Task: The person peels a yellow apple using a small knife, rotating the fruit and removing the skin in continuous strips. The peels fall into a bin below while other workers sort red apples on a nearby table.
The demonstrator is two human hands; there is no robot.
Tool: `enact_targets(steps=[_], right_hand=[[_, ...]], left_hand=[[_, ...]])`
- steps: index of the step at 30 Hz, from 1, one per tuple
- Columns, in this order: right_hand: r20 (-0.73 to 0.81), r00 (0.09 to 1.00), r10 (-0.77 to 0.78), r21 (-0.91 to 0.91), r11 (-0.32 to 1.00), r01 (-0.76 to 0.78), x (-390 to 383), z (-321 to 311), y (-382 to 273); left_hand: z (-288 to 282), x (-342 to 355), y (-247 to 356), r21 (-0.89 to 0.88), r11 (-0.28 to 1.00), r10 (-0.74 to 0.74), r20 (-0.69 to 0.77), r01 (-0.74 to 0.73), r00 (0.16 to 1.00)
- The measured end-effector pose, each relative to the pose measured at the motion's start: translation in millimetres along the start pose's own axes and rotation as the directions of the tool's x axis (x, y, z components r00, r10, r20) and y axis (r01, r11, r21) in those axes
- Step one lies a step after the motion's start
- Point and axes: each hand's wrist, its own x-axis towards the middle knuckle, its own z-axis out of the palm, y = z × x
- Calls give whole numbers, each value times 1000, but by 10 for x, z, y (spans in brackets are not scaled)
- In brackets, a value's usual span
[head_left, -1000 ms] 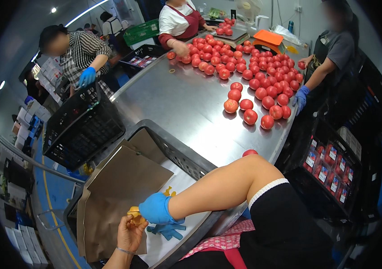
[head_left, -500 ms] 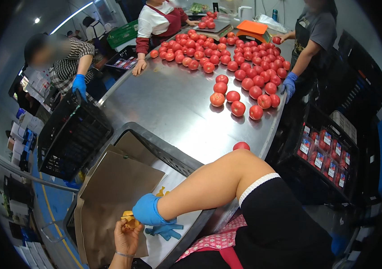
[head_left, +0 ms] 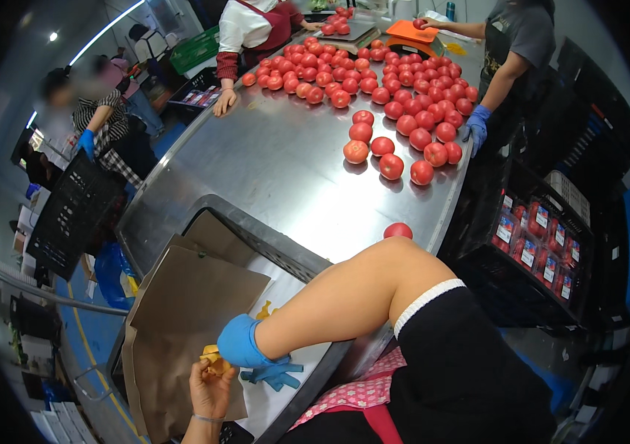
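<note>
Inside the black plastic crate [head_left: 256, 240] before me, my bare left hand [head_left: 210, 392] pinches a crumpled, rubbery-looking yellow piece [head_left: 215, 362]. My right hand [head_left: 245, 342], in a blue glove, is curled against the same piece from the right; its fingers are mostly hidden. A loose blue glove [head_left: 276, 377] lies under it on white paper [head_left: 259, 414]. More yellow scraps [head_left: 264, 310] show behind my right wrist. A brown paper sheet [head_left: 189, 296] stands up along the crate's left part.
The crate sits at the near edge of a steel table [head_left: 256, 163]. Many tomatoes [head_left: 411, 111] cover its far right; a single tomato [head_left: 398, 230] lies by my right elbow. Two people stand across it near an orange scale [head_left: 411, 35]. Packed punnets [head_left: 537, 237] fill a crate at right.
My hands hold nearly the same pose around the yellow piece. The person at left has moved back with the black crate, and the person at far right has carried a tomato towards the orange scale.
</note>
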Motion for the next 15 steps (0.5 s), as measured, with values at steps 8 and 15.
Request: enact_targets(steps=[8, 15], right_hand=[[47, 999, 6, -39, 999, -4, 55, 33, 26], [16, 997, -82, -93, 992, 83, 50, 52, 51]], left_hand=[[-10, 14, -27, 22, 1000, -8, -26, 9, 1000], [24, -3, -34, 28, 1000, -3, -46, 4, 999]])
